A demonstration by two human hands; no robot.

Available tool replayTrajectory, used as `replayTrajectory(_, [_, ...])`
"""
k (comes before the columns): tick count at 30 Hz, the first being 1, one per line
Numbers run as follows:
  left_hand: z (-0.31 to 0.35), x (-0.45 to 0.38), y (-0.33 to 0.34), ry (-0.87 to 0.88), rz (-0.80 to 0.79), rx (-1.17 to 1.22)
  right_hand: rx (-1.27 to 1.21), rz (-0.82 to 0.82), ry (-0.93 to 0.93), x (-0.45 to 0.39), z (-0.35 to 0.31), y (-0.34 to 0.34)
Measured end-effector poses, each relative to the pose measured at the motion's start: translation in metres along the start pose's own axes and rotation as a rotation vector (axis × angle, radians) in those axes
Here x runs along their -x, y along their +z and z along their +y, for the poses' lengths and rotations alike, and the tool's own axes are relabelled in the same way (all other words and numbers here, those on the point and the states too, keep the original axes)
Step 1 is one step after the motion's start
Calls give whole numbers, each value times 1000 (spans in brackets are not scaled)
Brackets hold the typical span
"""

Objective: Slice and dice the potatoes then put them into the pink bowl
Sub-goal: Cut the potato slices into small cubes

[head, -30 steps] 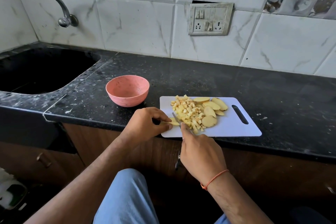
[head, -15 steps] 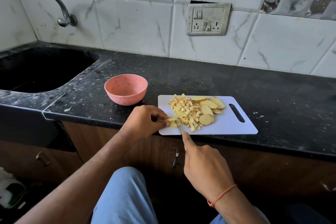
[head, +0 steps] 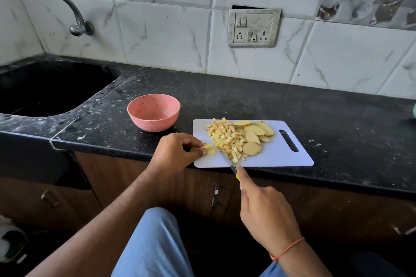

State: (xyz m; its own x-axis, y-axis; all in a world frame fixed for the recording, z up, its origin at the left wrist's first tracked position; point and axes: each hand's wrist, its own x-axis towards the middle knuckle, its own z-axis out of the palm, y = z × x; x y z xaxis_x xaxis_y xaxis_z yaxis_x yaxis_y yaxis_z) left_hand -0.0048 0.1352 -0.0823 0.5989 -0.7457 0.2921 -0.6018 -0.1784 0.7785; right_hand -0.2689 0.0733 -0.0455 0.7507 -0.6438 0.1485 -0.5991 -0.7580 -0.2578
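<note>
On the black counter lies a white cutting board [head: 281,157] with a pile of diced potato [head: 226,138] and several potato slices [head: 254,136] to its right. My left hand [head: 177,153] pinches a small stack of potato strips [head: 209,149] at the board's left edge. My right hand [head: 265,211] grips a knife [head: 228,162] with a yellow handle, index finger along its back, blade angled toward the strips. The pink bowl [head: 153,115] stands left of the board and looks empty.
A dark sink [head: 45,90] with a wall tap [head: 67,9] is at the far left. A switch and socket plate [head: 253,27] is on the tiled wall. Cabinet doors with handles [head: 215,195] run under the counter edge. My blue-trousered knee [head: 155,243] is below.
My right hand has drawn back toward me off the board's front edge, pulling the knife along. My left hand stays holding the strips at the board's left edge.
</note>
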Motion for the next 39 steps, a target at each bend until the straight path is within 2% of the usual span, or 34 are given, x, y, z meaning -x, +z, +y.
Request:
replayTrajectory(12, [-5, 1, -5, -25, -40, 119, -99, 59, -22, -17, -22, 9])
replayTrajectory(21, [-9, 0, -8, 55, -104, 72, -72, 57, -8, -20, -30, 17])
replayTrajectory(32, [-12, -5, -2, 92, -57, 61, 91, 48, 15, -36, -51, 29])
replayTrajectory(39, [-16, -9, 0, 108, -66, 73, 57, 10, 6, -60, -58, 33])
